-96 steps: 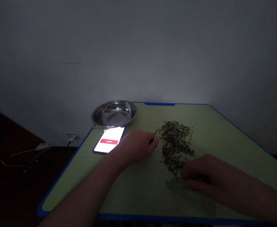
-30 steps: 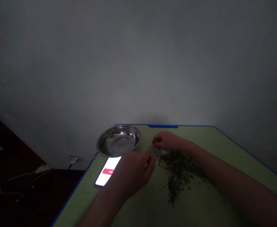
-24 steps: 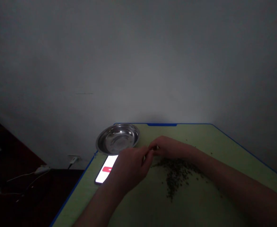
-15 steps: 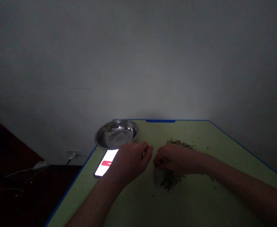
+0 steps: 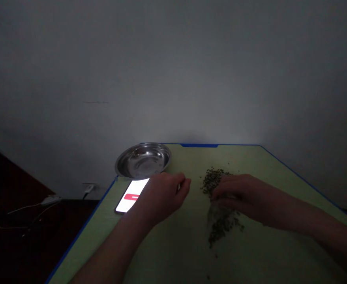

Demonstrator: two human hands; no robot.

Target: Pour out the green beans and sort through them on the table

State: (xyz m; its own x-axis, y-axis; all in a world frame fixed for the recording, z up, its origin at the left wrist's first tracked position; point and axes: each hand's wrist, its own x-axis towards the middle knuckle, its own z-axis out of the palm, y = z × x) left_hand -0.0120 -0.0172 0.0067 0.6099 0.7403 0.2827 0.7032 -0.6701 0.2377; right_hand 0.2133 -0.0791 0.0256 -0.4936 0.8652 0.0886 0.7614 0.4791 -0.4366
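Observation:
My right hand [image 5: 241,193] is closed, its fingertips at the top of a translucent thing like a thin plastic bag [image 5: 212,215]. Small dark bits [image 5: 220,230], like seeds or dried leaves, show in or behind it; the dim light hides which. Just beyond the fingers lies a loose pile of the same bits [image 5: 211,179] on the table. My left hand [image 5: 170,193] is curled with thumb and forefinger together, left of the pile and over one edge of a lit phone [image 5: 127,203]. Whatever it may hold is too small or hidden.
A shiny metal bowl [image 5: 143,161] stands at the table's back left, just behind the phone. The pale green table [image 5: 173,248] has a blue edge and meets a grey wall [image 5: 173,79]. Cables and a plug [image 5: 89,189] are at the lower left, beyond the table.
My right hand has moved right with the translucent thing, uncovering more of the pile behind. My left hand has stayed nearly in place. The view has shifted slightly.

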